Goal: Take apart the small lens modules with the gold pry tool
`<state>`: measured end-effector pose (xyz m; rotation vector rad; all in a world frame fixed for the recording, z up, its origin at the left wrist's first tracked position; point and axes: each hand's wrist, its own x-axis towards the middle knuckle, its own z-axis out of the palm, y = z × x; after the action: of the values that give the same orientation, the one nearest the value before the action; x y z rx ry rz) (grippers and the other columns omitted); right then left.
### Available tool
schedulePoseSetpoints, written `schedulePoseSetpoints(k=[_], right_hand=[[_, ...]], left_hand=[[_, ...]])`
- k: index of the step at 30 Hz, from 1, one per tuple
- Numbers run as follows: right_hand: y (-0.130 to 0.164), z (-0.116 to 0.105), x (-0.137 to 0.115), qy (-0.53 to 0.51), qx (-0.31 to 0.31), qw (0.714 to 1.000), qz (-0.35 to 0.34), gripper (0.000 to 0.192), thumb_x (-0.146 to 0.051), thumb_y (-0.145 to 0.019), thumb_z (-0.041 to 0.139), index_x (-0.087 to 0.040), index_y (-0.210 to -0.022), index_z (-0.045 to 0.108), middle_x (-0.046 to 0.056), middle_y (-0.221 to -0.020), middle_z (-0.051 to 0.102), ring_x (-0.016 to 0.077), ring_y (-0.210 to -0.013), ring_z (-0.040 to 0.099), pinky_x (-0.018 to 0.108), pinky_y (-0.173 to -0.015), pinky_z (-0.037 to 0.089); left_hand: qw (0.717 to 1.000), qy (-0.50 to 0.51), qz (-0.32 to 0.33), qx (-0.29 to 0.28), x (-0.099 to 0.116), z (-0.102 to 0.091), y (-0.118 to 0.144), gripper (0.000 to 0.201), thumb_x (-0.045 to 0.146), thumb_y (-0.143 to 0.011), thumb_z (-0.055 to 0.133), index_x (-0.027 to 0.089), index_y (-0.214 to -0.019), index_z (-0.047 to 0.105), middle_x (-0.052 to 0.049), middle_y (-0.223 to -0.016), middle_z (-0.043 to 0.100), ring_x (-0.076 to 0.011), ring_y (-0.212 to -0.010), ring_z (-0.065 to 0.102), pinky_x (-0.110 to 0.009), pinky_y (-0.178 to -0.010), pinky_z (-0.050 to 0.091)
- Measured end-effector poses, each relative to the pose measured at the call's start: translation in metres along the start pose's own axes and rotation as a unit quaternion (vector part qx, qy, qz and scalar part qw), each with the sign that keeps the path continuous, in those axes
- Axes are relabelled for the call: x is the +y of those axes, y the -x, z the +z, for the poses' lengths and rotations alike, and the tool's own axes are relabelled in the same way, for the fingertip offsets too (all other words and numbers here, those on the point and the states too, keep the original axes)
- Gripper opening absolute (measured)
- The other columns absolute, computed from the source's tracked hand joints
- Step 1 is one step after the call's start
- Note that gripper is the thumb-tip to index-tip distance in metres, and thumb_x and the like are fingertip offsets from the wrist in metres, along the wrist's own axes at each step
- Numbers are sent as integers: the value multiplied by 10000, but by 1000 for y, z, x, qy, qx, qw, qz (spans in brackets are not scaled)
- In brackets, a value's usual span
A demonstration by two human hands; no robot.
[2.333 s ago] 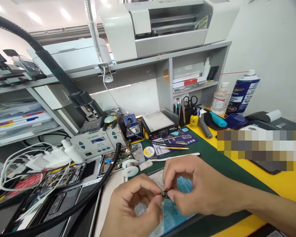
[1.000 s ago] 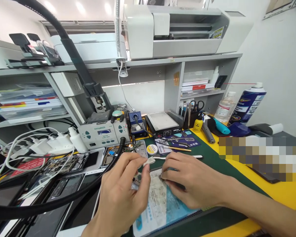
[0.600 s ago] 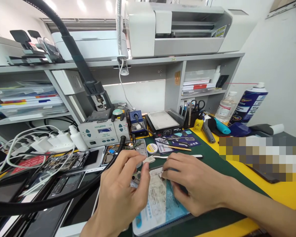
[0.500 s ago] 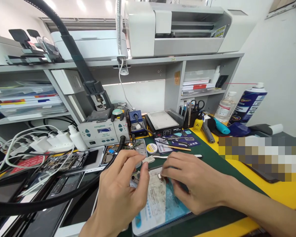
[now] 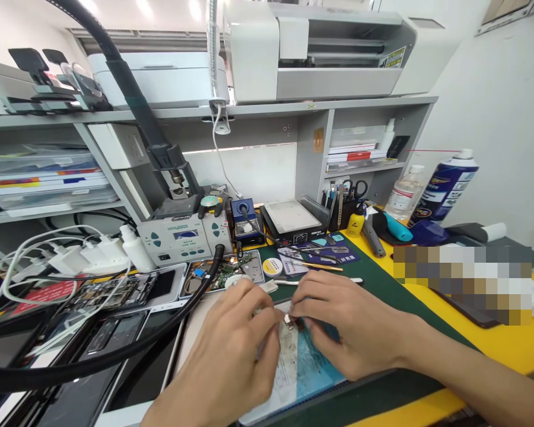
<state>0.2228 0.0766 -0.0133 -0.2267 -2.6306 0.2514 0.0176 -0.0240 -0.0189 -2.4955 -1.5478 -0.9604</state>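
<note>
Presently, a small metal part (image 5: 289,322) lies on the blue work mat (image 5: 311,370), near the middle of the table (image 5: 493,344), directly between the two hands. The right hand (image 5: 345,323) pinches it from the right with thumb and forefinger; the left hand (image 5: 238,356) closes in from the left, fingertips at or just beside it, contact uncertain. The part's long axis cannot be told. Right hand is nearer.

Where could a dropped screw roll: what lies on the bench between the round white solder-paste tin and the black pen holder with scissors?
In the head view, a dark blue printed card with tweezers lies between tin and holder.
</note>
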Motion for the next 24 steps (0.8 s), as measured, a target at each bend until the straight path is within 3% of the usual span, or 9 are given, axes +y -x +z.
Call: schedulePoseSetpoints(k=[4,12,24], right_hand=[[0,2,2,-5,-5,1000,3,193,-89,-868,552,-111,-930,734,101,-897,699,226,-886,600,374,-827,500],[3,5,4,-3,-21,1000,6,183,-77,-860,576,-100,-936,740,93,-884,708,222,-885,600,366,-833,494],[3,5,5,-3,-29,1000,1,188,-61,-848,579,-87,-936,742,105,-884,713,225,-871,600,356,-820,490]], left_hand=[[999,-11,12,-34,1,6,0,175,102,-918,483,172,-836,621,-64,-906,598,-242,-903,516,-437,-770,455],[999,-7,21,-38,1,10,-2,167,103,-913,505,168,-811,620,-66,-898,612,-239,-886,509,-438,-759,435],[999,23,-10,-35,2,12,-4,212,101,-911,519,204,-963,697,-56,-928,637,-233,-909,534,-417,-769,453]])
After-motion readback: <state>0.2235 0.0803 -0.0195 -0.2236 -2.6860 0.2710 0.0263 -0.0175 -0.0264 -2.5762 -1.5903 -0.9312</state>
